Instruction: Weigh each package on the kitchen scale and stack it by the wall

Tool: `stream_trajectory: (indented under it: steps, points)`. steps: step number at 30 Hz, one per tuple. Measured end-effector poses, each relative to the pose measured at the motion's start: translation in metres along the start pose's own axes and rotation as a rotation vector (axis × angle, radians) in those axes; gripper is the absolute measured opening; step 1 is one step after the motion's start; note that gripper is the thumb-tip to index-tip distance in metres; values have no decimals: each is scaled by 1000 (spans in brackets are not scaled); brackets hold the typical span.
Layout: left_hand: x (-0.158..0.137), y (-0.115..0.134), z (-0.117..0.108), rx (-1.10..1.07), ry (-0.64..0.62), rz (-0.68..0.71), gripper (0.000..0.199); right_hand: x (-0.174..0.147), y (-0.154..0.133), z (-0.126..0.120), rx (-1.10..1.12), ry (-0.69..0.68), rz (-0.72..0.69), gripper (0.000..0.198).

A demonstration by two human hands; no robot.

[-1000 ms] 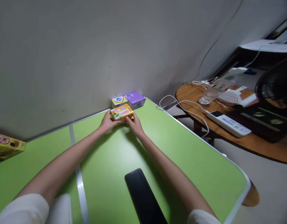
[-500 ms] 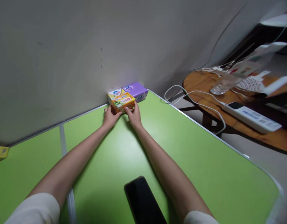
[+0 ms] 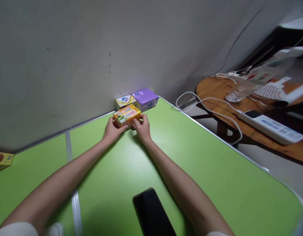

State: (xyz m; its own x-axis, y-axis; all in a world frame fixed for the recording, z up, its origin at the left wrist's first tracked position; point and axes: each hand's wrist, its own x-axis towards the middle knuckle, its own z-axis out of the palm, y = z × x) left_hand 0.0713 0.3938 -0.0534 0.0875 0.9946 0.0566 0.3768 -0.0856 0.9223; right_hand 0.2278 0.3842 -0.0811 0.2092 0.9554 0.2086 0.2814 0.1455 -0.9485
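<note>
An orange printed box point(image 3: 128, 115) is between my two hands near the far edge of the green table point(image 3: 112, 177). My left hand point(image 3: 111, 132) grips its left end, thumb along the near side. Fingers of my right hand point(image 3: 143, 128) close on the right end, with the thumb at the front face. Just behind it stands a pale yellow and white box point(image 3: 124, 100) with a shield-like logo. A purple tissue pack point(image 3: 145, 98) adjoins that box on the right, close to the wall.
A black phone point(image 3: 153, 213) lies between my forearms. At the far left is another yellow box point(image 3: 3, 160). On the right, a wooden table point(image 3: 205, 87) bears a white power strip point(image 3: 272, 127), a clear plastic bottle point(image 3: 236, 93) and a white perforated scoop point(image 3: 271, 90). A white cable loops beside the green table.
Both hands have drawn the orange box slightly toward me, away from the pale yellow box, whose top now shows more fully. The view has shifted a little to the left.
</note>
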Motion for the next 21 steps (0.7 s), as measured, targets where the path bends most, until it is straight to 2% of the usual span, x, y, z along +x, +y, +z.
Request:
stream_trajectory:
  steps: [3, 6, 8, 10, 15, 18, 21]
  points:
    - [-10, -11, -39, -89, 65, 5, 59, -9, -20, 20, 63, -68, -30, 46]
    - [-7, -21, -78, -55, 125, -17, 60, -15, -34, 41, 202, -286, -34, 62]
    - [0, -24, -96, -22, 152, -30, 60, -18, -37, 48, 258, -387, -14, 69]
    - [7, -24, -106, -36, 177, -35, 58, -18, -34, 50, 287, -397, 7, 69]
    - [22, 3, -102, -114, 203, 57, 59, -10, -22, 45, 406, -198, 96, 46]
    - [39, 33, -83, -81, 145, 146, 61, -6, -20, 44, 459, -61, 130, 33]
    - [65, 58, -54, 2, 124, 183, 55, -5, -20, 44, 455, 27, 132, 28]
